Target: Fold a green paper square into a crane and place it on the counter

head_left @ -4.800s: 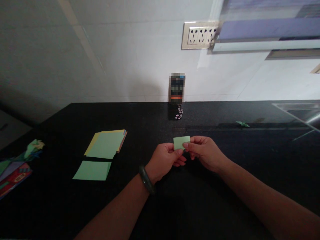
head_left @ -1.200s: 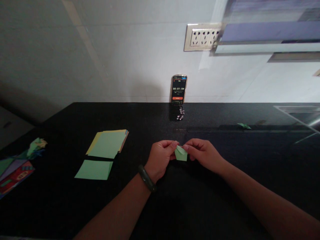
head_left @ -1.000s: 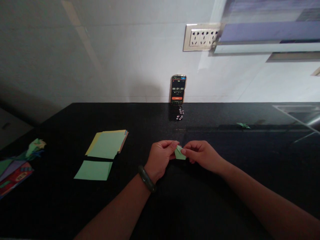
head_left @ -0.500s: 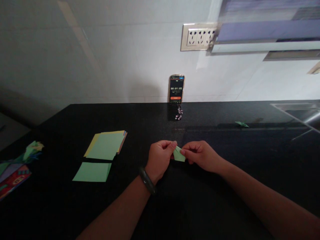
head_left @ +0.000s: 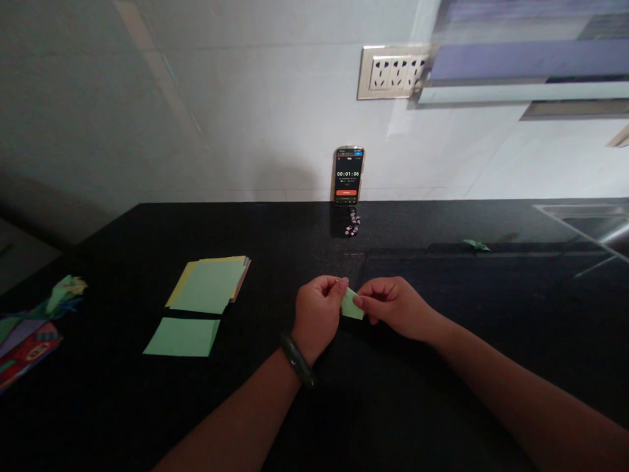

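Note:
A small folded piece of light green paper [head_left: 352,305] is pinched between both hands just above the black counter [head_left: 442,367]. My left hand [head_left: 318,314], with a dark band on its wrist, grips the paper's left edge with curled fingers. My right hand [head_left: 393,307] pinches its right edge between thumb and forefinger. Most of the paper is hidden by the fingers.
A stack of coloured paper squares [head_left: 210,283] and a single green sheet [head_left: 181,337] lie to the left. Coloured paper items [head_left: 34,321] sit at the far left edge. A phone [head_left: 348,175] with a running timer leans on the wall, small beads [head_left: 352,223] below it. A tiny green folded shape [head_left: 476,244] lies at the right.
The green paper went from a flat rectangle held up to a smaller folded piece held lower. Over the last second the hands have closed in on it a little.

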